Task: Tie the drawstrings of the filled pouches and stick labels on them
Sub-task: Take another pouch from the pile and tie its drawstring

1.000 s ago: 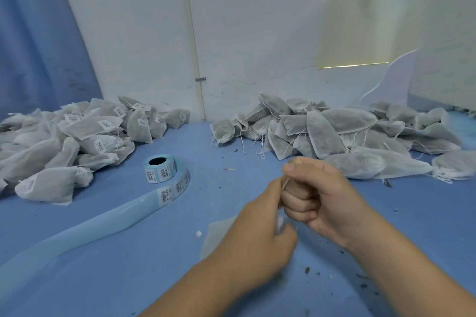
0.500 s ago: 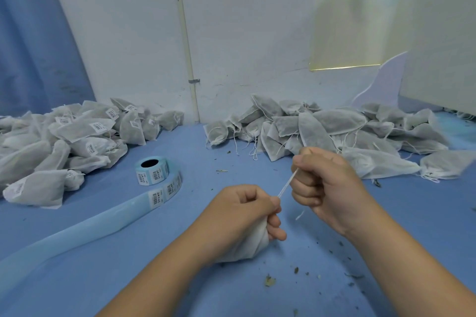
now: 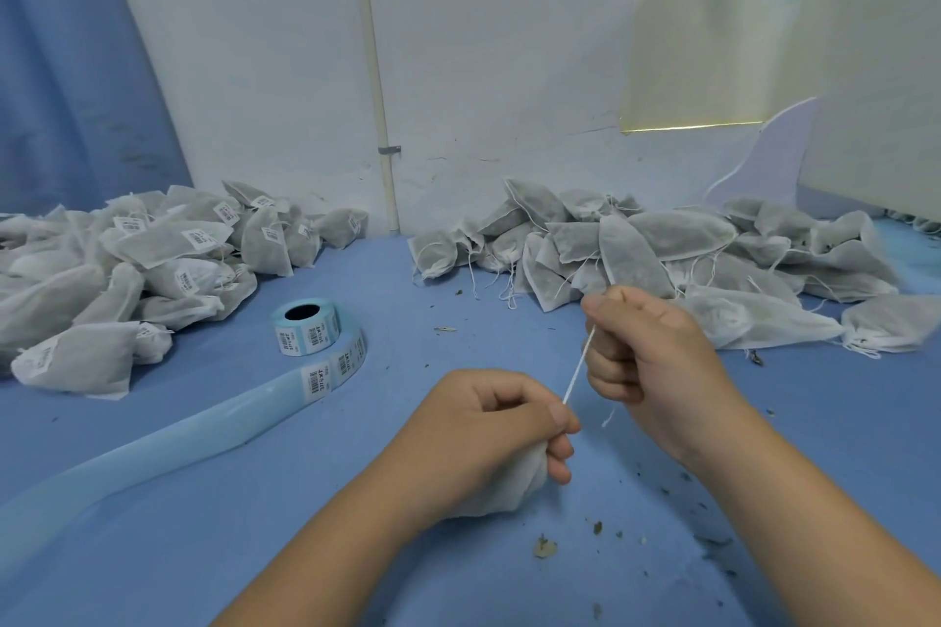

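Lower centre of frame: left hand (image 3: pixel 489 428) is curled round a white fabric pouch (image 3: pixel 501 491), fingers and thumb bunched tight at its neck, w/ the pouch body bulging out below the fist and resting on the blue table (image 3: pixel 244 555). Right hand (image 3: pixel 649 364), just right of and above it, is a closed fist gripping the white drawstring (image 3: pixel 578 369); the string runs taut and straight on a diagonal from the left thumb tip up into the right fist, w/ a short loose end dangling under the right hand. The hands are near each other but not touching. Bits of dried herb crumbs (image 3: pixel 545 547) lie scattered on the table below and to the right of the pouch. Centre left: a roll of labels (image 3: pixel 305 325) stands on its side edge, hole facing up-ish, barcode stickers showing; its pale blue backing strip (image 3: pixel 153 448) trails off toward the lower left corner, a few labels on it near the roll. Left side of frame: a heap of filled pouches w/ barcode labels (image 3: pixel 153 250) stuck on. Right side, behind the right hand: a 2nd heap of filled pouches (image 3: pixel 662 244) w/ loose strings hanging out, no stickers visible on the faces shown. Both heaps sit against a white wall (image 3: pixel 509 41); a thin white pipe (image 3: pixel 374 66) runs down it at centre, a blue curtain (image 3: pixel 66 66) hangs upper left, and a yellowish panel (image 3: pixel 713 15) is at upper right.
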The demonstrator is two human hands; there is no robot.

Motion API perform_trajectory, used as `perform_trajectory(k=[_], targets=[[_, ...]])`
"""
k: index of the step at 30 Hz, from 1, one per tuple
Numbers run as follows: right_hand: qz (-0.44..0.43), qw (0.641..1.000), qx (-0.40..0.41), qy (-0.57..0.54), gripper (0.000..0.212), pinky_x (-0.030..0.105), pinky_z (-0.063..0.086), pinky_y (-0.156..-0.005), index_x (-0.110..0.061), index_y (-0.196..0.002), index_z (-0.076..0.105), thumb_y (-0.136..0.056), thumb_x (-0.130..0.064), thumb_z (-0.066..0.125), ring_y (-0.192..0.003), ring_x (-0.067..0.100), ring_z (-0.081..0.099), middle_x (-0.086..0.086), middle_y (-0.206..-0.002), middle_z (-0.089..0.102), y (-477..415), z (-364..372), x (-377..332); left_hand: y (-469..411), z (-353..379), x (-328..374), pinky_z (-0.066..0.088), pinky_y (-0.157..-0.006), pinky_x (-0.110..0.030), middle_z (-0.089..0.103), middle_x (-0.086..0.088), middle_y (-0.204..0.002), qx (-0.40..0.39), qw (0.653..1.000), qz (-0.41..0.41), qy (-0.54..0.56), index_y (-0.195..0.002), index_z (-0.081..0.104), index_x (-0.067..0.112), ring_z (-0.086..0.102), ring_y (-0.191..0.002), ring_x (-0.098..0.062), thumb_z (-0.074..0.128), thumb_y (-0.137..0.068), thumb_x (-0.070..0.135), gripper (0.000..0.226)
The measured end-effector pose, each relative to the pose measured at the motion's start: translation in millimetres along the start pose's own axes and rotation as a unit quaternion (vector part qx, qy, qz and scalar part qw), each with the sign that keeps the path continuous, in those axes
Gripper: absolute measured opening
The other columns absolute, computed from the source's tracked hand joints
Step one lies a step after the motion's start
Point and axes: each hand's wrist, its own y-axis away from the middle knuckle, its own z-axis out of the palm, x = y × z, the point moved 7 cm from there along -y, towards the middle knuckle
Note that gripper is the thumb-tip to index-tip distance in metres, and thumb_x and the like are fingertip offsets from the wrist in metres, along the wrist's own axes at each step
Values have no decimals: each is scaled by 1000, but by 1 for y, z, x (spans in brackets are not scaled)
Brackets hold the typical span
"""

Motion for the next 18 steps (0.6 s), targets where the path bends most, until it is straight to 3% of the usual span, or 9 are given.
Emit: perform_trajectory(k=[5, 8, 11, 14, 18], targets=[[3, 990, 16, 143, 42, 19, 22, -40, -23, -52, 44, -88, -30, 64, -40, 11, 21, -6, -43, 30, 2, 2, 9, 6, -12, 9, 56, -68, -31, 66, -7, -66, -3, 991, 46, 124, -75, 78, 8, 64, -57, -19, 68, -77, 15, 12], [-58, 953, 18, 296, 38, 17, 26, -44, -20, -56, 49, -88, -33, 66, -44, 7, 28, -12, -46, 34, 7, 11, 7, 5, -22, 13, 57, -66, -30, 64, -3, -65, 42, 980, 85, 175, -84, 79, 8, 62, -55, -16, 76, -72, 21, 18], [-90, 934, -23, 344, 36, 14, 27, -47, -20, -58, 49, -89, -29, 65, -46, 3, 31, -14, -47, 36, 14, 29, 8, 5, -33, 15, 54, -60, -27, 62, -3, -62, 104, 968, 104, 204, -87, 80, 10, 59, -52, -15, 79, -66, 26, 26], [-82, 921, -106, 365, 39, 15, 28, -48, -17, -57, 46, -90, -28, 64, -47, 5, 30, -12, -48, 34, 24, 48, 10, 10, -44, 22, 45, -54, -23, 61, -1, -64, 175, 968, 120, 135, -90, 81, 17, 47, -47, -10, 78, -69, 30, 25], [-80, 923, -170, 336, 39, 20, 24, -48, -12, -59, 45, -92, -25, 64, -50, 10, 27, -6, -52, 31, 34, 57, -4, 18, -56, 38, 41, -52, -14, 66, 9, -64, 243, 947, 177, -112, -85, 81, 34, 47, -48, -5, 72, -84, 21, 16]])
